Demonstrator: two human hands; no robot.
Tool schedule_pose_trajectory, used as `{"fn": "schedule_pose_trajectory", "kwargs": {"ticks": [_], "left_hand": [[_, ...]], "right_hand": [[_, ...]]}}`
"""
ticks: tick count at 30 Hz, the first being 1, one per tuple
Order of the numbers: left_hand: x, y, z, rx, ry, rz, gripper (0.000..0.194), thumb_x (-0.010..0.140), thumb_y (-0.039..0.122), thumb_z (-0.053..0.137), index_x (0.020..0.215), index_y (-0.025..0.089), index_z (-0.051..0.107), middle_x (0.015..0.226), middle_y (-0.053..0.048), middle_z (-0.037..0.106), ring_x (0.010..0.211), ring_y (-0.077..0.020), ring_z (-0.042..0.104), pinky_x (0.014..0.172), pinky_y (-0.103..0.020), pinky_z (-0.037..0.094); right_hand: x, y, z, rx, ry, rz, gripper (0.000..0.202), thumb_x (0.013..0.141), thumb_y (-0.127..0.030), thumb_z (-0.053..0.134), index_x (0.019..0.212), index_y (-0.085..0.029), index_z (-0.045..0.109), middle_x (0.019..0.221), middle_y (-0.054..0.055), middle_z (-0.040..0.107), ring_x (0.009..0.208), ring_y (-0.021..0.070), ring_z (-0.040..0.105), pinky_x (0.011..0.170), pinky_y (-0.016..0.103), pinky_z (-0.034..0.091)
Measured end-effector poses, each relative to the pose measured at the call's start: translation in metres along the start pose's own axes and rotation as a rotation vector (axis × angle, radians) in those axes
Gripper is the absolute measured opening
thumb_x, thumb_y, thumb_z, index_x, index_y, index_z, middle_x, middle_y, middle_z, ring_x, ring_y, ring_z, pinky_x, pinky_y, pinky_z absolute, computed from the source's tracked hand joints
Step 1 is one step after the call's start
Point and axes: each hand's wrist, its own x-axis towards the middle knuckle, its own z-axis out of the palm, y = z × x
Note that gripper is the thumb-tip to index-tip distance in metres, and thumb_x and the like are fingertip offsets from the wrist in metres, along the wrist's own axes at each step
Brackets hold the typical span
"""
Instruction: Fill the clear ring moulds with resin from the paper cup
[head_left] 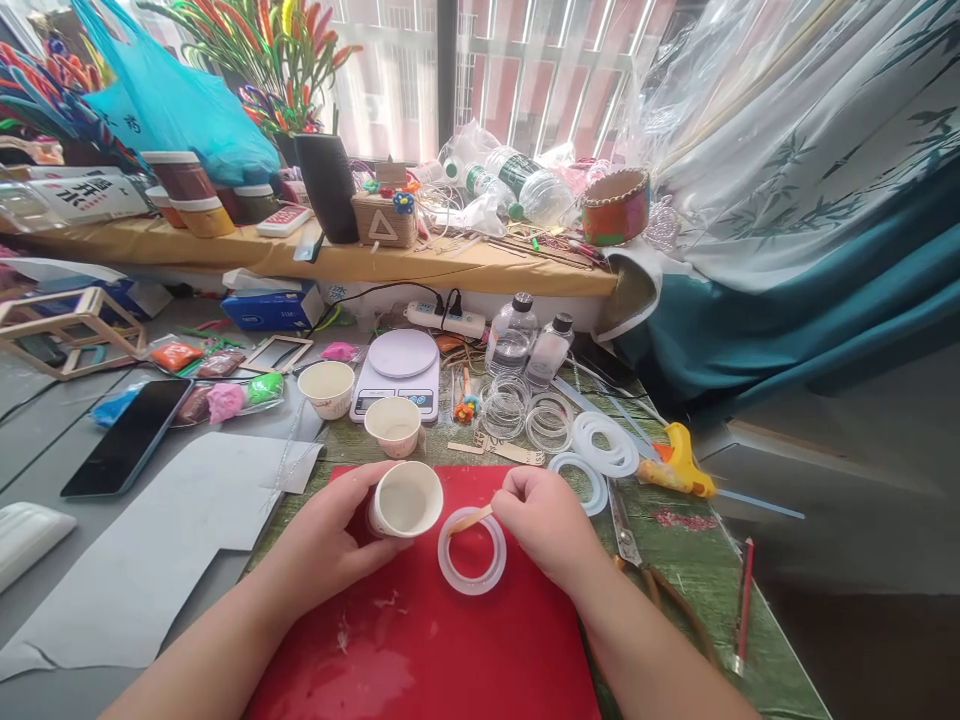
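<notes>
Left hand grips our paper cup, left of the ring mold; right hand pinches a wooden stick (fingers hide its end) over the mold.

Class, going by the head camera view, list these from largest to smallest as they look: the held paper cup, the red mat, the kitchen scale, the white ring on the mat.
1. Red mat
2. Kitchen scale
3. Held paper cup and white ring: too alike to rank
</notes>
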Motion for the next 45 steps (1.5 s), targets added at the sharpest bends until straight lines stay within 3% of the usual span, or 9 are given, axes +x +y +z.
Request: {"fn": "schedule_pose_trajectory", "kwargs": {"ticks": [14,22,27,33,45], "left_hand": [[0.000,-0.004,0.001,0.027,0.000,0.044,0.058,0.093,0.057,0.081,0.146,0.033,0.070,0.143,-0.007,0.081,0.127,-0.0347,0.079,0.107,-0.042,0.065],[0.002,-0.007,0.000,0.058,0.012,0.093,0.057,0.095,0.057,0.079,0.146,0.033,0.071,0.141,-0.007,0.082,0.124,-0.0336,0.080,0.103,-0.039,0.066],[0.001,-0.006,-0.001,0.090,0.004,0.157,0.054,0.098,0.048,0.077,0.149,0.034,0.068,0.144,-0.007,0.080,0.129,-0.0334,0.077,0.109,-0.041,0.063],[0.000,0.000,-0.004,0.127,-0.004,0.219,0.055,0.098,0.033,0.074,0.151,0.038,0.063,0.145,-0.004,0.076,0.128,-0.0272,0.075,0.108,-0.035,0.062],[0.003,0.003,-0.006,0.159,-0.009,0.257,0.052,0.098,0.036,0.077,0.148,0.035,0.064,0.138,-0.004,0.080,0.121,-0.0275,0.079,0.100,-0.035,0.064]], "right_hand": [[0.009,0.011,0.002,-0.018,-0.064,-0.030,0.024,0.069,-0.026,0.059,0.065,-0.027,0.036,0.059,-0.006,0.039,0.059,0.0135,0.035,0.056,0.029,0.025],[0.009,0.008,-0.009,-0.099,-0.134,-0.053,0.023,0.077,-0.030,0.060,0.068,-0.026,0.040,0.061,-0.006,0.045,0.060,0.0141,0.040,0.058,0.029,0.028],[0.010,0.010,-0.011,-0.140,-0.140,-0.051,0.023,0.079,-0.028,0.062,0.070,-0.025,0.040,0.061,-0.006,0.045,0.059,0.0134,0.040,0.056,0.028,0.027],[0.010,0.009,-0.011,-0.142,-0.140,-0.056,0.023,0.080,-0.026,0.062,0.070,-0.025,0.041,0.061,-0.006,0.046,0.059,0.0133,0.041,0.056,0.028,0.027],[0.011,0.007,-0.012,-0.145,-0.137,-0.046,0.023,0.080,-0.026,0.062,0.069,-0.025,0.041,0.059,-0.008,0.043,0.058,0.0127,0.040,0.056,0.028,0.027]]}}
